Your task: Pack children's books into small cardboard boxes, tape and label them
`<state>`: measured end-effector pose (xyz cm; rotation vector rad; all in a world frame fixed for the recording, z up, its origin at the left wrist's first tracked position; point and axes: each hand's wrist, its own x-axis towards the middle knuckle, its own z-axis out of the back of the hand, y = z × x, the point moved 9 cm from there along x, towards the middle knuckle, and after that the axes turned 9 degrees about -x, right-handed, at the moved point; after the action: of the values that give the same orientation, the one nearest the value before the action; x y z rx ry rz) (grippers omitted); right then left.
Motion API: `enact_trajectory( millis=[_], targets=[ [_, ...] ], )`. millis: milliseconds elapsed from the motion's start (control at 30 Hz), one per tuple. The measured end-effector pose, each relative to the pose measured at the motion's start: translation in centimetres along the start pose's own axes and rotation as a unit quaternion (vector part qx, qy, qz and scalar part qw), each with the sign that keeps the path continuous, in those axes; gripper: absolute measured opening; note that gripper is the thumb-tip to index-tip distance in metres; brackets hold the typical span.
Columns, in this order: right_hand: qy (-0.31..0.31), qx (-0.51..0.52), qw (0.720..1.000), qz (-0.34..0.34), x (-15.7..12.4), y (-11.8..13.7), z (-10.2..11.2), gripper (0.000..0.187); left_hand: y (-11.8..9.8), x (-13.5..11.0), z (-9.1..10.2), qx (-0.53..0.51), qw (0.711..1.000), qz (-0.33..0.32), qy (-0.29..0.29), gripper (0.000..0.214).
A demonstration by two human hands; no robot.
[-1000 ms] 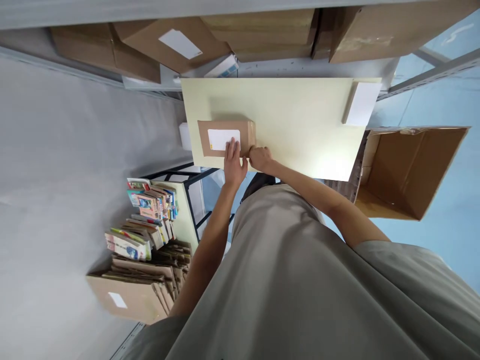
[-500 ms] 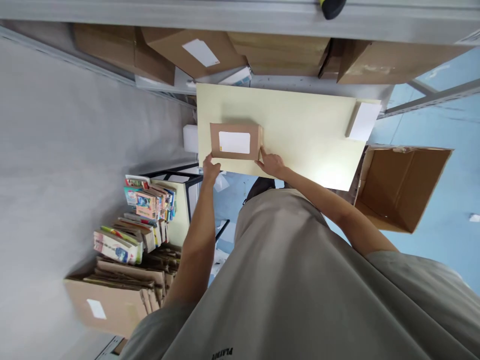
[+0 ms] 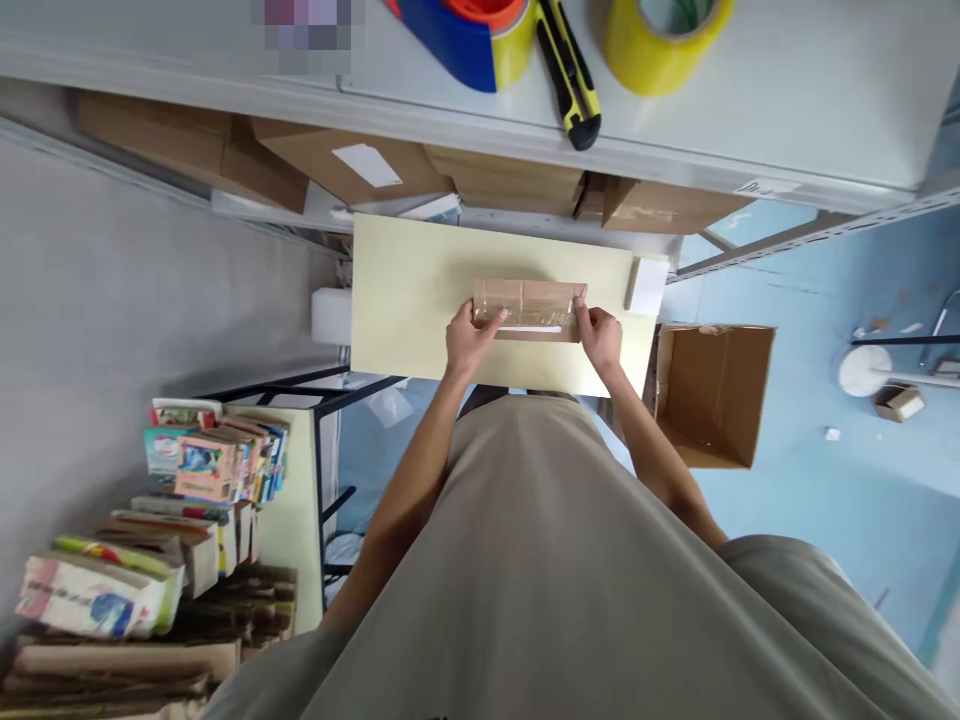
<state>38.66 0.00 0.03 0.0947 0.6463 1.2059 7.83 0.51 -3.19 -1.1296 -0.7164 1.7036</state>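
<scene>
A small brown cardboard parcel (image 3: pixel 529 305) is lifted and tilted over the pale yellow table (image 3: pixel 405 300), its taped side facing me and its white label edge showing below. My left hand (image 3: pixel 469 340) grips its left end. My right hand (image 3: pixel 600 335) grips its right end. Both hands have fingers wrapped round the parcel's corners.
A grey shelf (image 3: pixel 750 100) above holds a blue tape dispenser (image 3: pixel 457 30), a yellow utility knife (image 3: pixel 570 75) and a yellow tape roll (image 3: pixel 664 40). Cardboard boxes (image 3: pixel 360 165) lie beneath it. An open box (image 3: pixel 720 395) stands right; books (image 3: pixel 202 465) and flattened cartons left. A white pad (image 3: pixel 649 285) lies on the table.
The parcel lay flat with its label up at the table's left; both hands have now picked it up, turned it on edge and moved it rightward. The view has tilted up to the shelf.
</scene>
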Motion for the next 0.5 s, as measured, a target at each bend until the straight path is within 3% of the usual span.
enact_trajectory(
  millis=[100, 267, 367, 500],
  targets=[
    [0.009, 0.001, 1.0, -0.028, -0.3, -2.0, -0.1, 0.078, 0.3, -0.2, -2.7, 0.021, 0.997, 0.07, 0.036, 0.059],
    [0.056, 0.004, 0.997, -0.048, -0.3, -4.0, -2.8, 0.059, 1.5, -1.0, -6.5, 0.043, 0.986, 0.124, 0.106, 0.061],
    [0.109, 0.055, 0.992, -0.04, 0.3, -5.2, -4.3, 0.054, 1.7, -1.1, -7.2, 0.022, 0.986, 0.122, 0.11, 0.055],
    [0.15, 0.081, 0.985, 0.021, 1.3, -5.9, -4.9, 0.055, 2.3, -1.0, -6.9, -0.033, 0.986, 0.114, 0.121, 0.046]
  ],
)
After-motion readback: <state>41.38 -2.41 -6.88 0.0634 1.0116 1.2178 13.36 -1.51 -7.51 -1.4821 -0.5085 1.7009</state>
